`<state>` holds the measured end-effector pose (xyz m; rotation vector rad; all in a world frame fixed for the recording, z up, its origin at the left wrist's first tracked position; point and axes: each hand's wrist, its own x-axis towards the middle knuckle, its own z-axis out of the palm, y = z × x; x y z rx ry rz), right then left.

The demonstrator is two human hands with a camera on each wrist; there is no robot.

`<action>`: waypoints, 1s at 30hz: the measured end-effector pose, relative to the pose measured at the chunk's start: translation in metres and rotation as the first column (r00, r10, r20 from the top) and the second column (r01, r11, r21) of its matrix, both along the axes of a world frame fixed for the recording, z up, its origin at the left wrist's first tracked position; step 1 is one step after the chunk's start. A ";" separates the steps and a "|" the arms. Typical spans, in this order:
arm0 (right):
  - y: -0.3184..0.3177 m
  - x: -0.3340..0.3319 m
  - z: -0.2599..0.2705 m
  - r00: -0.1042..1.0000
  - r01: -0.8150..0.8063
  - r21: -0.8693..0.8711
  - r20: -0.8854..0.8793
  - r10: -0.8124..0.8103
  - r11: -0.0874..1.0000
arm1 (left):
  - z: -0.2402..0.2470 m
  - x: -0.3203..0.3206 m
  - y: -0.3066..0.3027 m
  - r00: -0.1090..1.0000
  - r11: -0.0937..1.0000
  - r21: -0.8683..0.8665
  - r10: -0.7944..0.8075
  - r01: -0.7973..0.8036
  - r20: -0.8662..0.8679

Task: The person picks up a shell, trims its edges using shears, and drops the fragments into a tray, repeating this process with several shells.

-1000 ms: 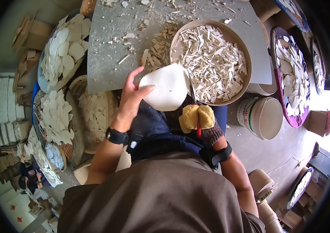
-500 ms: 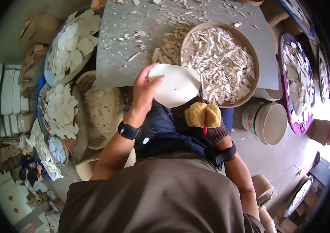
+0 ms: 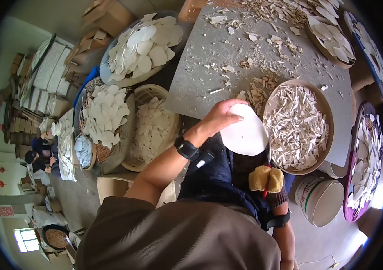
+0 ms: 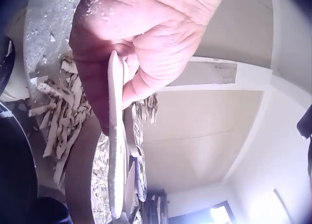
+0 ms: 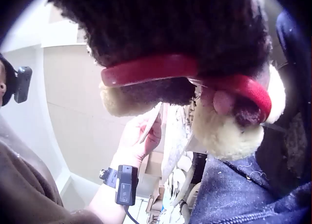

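Compare with one second earlier: find left hand (image 3: 216,118) re-seated from the side of disc (image 3: 245,135) onto its upper-left edge, with disc turned to show a rounder outline; allow also for a swing of the head view to the left. Locate disc above the lap, just beside the left rim of tray (image 3: 332,120) of trimmings and at the near edge of board (image 3: 200,76). Read left hand as gripping: pinching disc at its edge between thumb and curled fingers, plainly edge-on in the left wrist view, with wrist bent and forearm crossing in from lower left. Read right hand (image 3: 268,182) as gripping too: gloved, with padded fingers curled round the red handle of tool (image 3: 269,155), held low over the lap, thin blade pointing up toward the lower right edge of disc; cannot tell whether touching. Judge the risks as follows. Expect cracking or bending of disc under a harder pinch, given thin stock held at one edge only. Expect a slip and a drop onto lap or floor under blade pressure beyond the hold of that one-sided grip. Watch for a crooked line on any rotation of disc against the blade. Watch the left fingertips: bare, unlike the gloved right, and near the blade's likely path round the edge. Guard against offcuts missing tray, given a position beside the rim rather than over it.
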<state>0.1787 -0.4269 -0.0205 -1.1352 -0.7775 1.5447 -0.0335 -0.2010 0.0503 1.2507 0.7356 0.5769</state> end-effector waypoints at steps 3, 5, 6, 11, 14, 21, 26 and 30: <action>-0.006 -0.001 0.011 0.941 -0.032 -0.008 0.336 0.033 0.999 | -0.001 -0.010 0.008 0.997 0.997 -0.020 -0.071 0.071 0.029; 0.003 -0.011 0.052 0.866 -0.040 0.026 0.500 0.022 0.999 | 0.011 -0.020 0.013 0.995 0.995 -0.021 -0.101 0.101 0.012; 0.007 -0.012 0.061 0.847 -0.108 0.012 0.525 0.086 0.994 | 0.025 -0.028 0.017 0.992 0.991 -0.049 -0.124 0.124 -0.015; 0.005 -0.011 0.048 0.811 -0.175 0.092 0.579 0.090 0.980 | 0.034 -0.139 0.112 0.683 0.674 0.118 0.707 -0.730 0.186; 0.010 -0.017 0.057 0.791 -0.179 0.203 0.611 0.018 0.963 | 0.069 -0.134 0.117 0.596 0.573 0.172 0.743 -0.802 0.305; 0.014 -0.017 0.060 0.797 -0.305 0.132 0.578 0.177 0.943 | 0.028 0.009 0.046 0.981 0.946 0.282 0.182 -0.158 -0.061; -0.002 -0.020 0.055 0.985 -0.143 -0.096 0.085 0.151 0.985 | -0.006 0.105 0.013 0.929 0.708 0.652 -0.016 0.272 -0.369; -0.005 -0.015 0.058 0.913 -0.206 0.007 0.360 0.190 0.978 | -0.017 0.144 -0.011 0.794 0.468 0.713 0.039 0.522 -0.607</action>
